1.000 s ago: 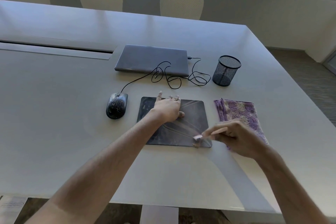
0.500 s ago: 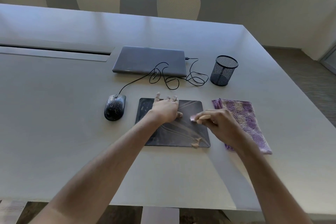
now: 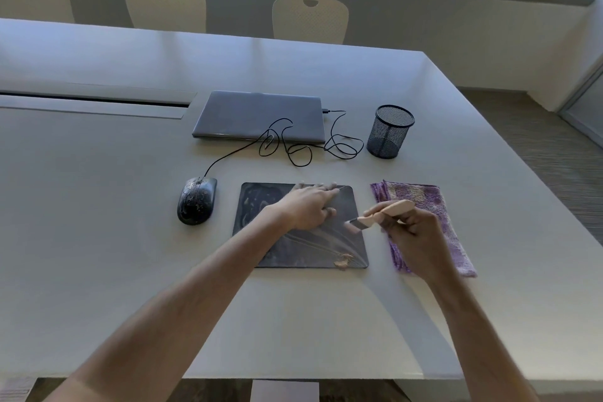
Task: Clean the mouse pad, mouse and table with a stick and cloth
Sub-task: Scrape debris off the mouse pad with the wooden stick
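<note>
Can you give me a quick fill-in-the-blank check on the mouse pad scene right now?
1. The left hand presses flat on the ____, holding it in place.
2. The right hand grips the stick, and beneath that hand lies the ____ cloth.
3. The dirty mouse sits to the ____ of the pad.
4. A small heap of scraped dirt lies near the pad's near-____ corner.

Missing words: mouse pad; purple; left; right
</note>
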Tool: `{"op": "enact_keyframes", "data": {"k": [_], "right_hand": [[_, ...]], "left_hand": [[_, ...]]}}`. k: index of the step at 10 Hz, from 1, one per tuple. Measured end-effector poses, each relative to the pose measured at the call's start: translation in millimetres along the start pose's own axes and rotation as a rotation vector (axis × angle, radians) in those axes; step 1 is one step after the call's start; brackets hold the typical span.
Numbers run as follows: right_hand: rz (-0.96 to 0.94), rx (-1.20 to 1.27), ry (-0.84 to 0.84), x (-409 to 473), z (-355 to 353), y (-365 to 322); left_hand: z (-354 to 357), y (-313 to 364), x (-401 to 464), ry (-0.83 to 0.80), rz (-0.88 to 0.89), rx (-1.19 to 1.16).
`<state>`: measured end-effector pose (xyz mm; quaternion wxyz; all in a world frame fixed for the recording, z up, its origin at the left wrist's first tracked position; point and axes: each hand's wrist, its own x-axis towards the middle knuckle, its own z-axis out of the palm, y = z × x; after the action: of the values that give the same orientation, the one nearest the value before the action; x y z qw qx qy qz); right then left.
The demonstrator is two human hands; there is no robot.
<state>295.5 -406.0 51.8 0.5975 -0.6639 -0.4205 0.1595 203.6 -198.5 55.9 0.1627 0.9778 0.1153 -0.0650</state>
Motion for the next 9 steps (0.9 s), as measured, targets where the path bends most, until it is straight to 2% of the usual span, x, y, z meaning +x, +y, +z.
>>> {"op": "enact_keyframes", "data": {"k": [1, 3, 5, 7, 9], "right_hand": [[0.011, 0.061, -0.003, 1, 5, 4], [0.019, 0.062, -0.051, -3, 16, 9], [0.026, 0.179, -0.101, -19, 26, 12], [0.037, 0.054, -0.179, -39, 11, 14], [0.001, 0.129, -0.167, -39, -1, -1]], "left_hand": [[3, 6, 3, 0.006, 0.062, -0.025], [16, 5, 4, -0.016, 0.071, 0.0], [19, 4, 5, -0.017, 0.067, 0.004], [18, 3, 6, -0.041, 0.059, 0.022], [17, 4, 6, -0.048, 0.057, 0.022]]}}
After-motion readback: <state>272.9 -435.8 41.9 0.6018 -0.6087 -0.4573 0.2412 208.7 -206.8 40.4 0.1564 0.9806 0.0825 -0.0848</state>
